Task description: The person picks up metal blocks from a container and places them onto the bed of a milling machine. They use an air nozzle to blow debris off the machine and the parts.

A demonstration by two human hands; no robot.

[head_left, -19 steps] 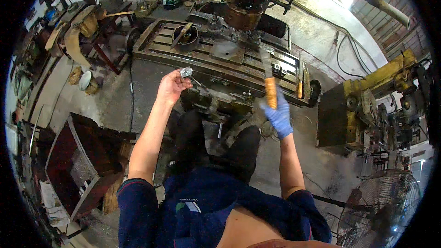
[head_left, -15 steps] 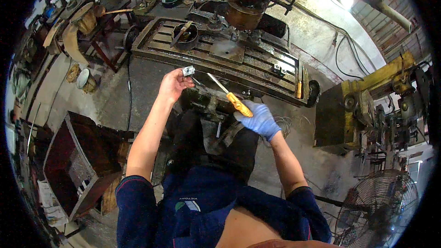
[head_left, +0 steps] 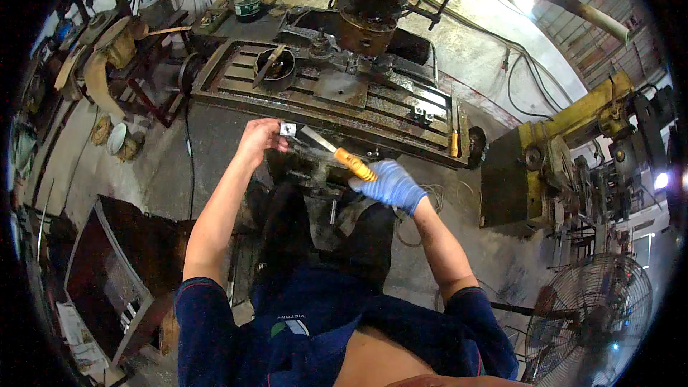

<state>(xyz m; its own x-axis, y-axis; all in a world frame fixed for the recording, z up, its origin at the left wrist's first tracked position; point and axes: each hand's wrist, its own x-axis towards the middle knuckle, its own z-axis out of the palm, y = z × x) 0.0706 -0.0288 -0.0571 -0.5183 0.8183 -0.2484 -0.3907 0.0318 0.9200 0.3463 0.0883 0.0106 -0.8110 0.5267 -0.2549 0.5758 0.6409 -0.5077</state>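
Observation:
My bare left hand (head_left: 261,143) pinches a small silvery metal block (head_left: 288,130) with a dark hole in its face, out in front of the machine table. In a blue glove, my right hand (head_left: 388,185) is closed round the orange-yellow handle of a flat file (head_left: 353,164). The file's grey blade slants up and left, its tip close beside the block; whether they touch I cannot tell. Behind both hands stretches the slotted machine table (head_left: 233,93), strewn with metal chips.
Over the table hangs a dark milling head (head_left: 367,18). A round pan (head_left: 278,75) with a brush across it stands on the table's left part. Small metal blocks (head_left: 423,114) and another yellow-handled tool (head_left: 454,142) lie at the right. A caged fan (head_left: 588,322) stands lower right.
The block has turned and come down slightly, and the file's tip has swung left toward it. Both hands have shifted a little left in the picture, as has the whole view.

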